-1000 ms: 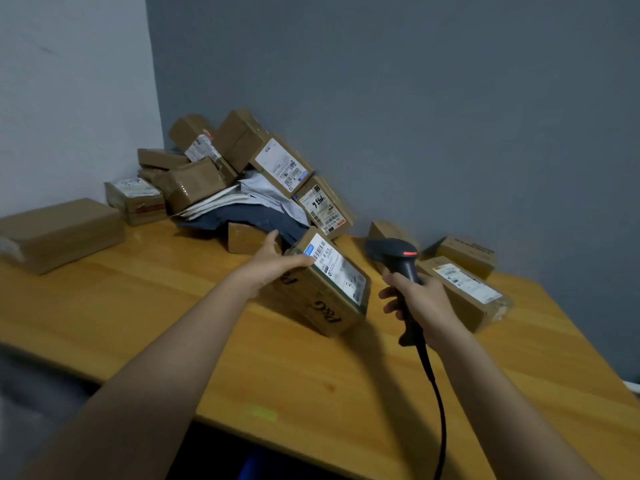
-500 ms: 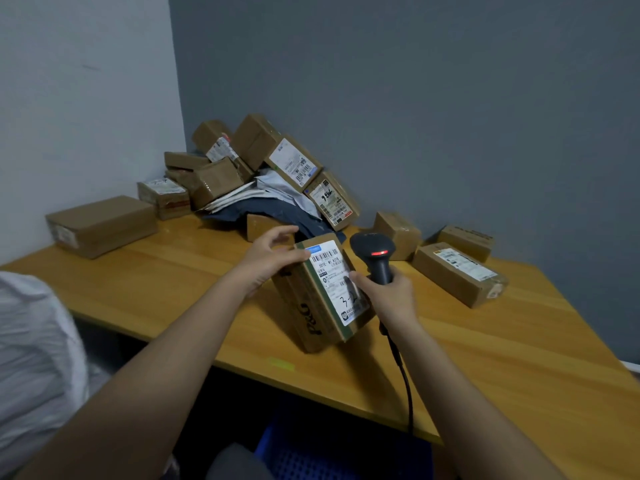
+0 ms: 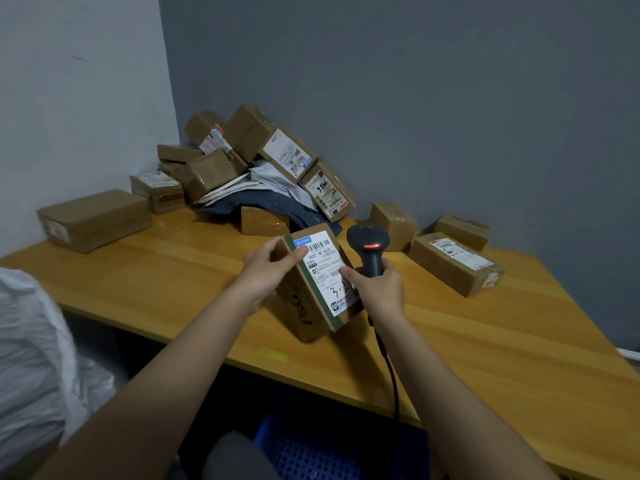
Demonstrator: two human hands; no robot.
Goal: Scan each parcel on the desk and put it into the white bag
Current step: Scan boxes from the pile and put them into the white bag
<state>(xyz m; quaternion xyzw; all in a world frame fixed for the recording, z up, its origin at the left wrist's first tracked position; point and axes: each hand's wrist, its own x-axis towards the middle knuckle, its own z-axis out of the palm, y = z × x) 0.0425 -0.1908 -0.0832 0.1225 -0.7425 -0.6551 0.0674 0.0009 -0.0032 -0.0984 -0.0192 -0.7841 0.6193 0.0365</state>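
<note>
A brown cardboard parcel (image 3: 313,299) with a white shipping label stands tilted on the wooden desk (image 3: 485,344), its label facing me. My left hand (image 3: 268,270) grips its upper left corner. My right hand (image 3: 379,292) holds a black barcode scanner (image 3: 370,249) by the handle, red light lit, with fingertips touching the label's right edge. The white bag (image 3: 34,362) bulges at the lower left, beside the desk's front edge. A heap of brown parcels (image 3: 263,161) fills the far corner.
A long brown box (image 3: 93,220) lies at the desk's left. Three more parcels (image 3: 453,263) sit at the right near the grey wall. The scanner's cable (image 3: 389,372) hangs over the front edge. A blue crate (image 3: 311,448) is under the desk.
The parcel was lifted from lying tilted to standing with its label toward me. My right hand brought the scanner in beside it. The view swung left, bringing the white bag into sight.
</note>
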